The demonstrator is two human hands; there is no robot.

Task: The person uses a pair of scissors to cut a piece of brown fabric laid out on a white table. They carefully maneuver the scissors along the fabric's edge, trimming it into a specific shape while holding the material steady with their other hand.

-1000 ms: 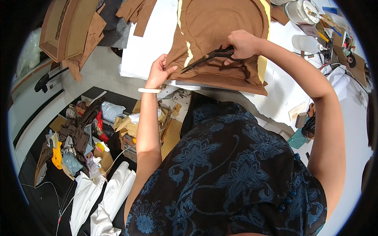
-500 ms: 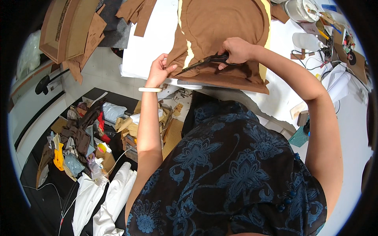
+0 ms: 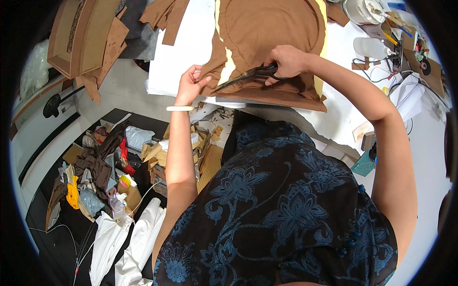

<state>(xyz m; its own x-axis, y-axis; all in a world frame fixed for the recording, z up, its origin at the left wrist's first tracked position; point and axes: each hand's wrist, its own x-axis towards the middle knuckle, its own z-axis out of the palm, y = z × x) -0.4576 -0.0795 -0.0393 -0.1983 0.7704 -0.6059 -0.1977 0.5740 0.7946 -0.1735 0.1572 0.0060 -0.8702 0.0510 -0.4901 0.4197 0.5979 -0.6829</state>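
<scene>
Pinching the brown cloth (image 3: 267, 43) taut with our left hand (image 3: 191, 86), our right hand (image 3: 286, 62) grips part-open scissors (image 3: 243, 76) for cutting.

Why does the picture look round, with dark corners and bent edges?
Head view: a fisheye lens bends the white table edge and leaves a black rim. Lighting is even and soft, with no harsh glare. The right hand, scissors and brown fabric are sharp; the floor clutter near the rim looks squeezed.
</scene>
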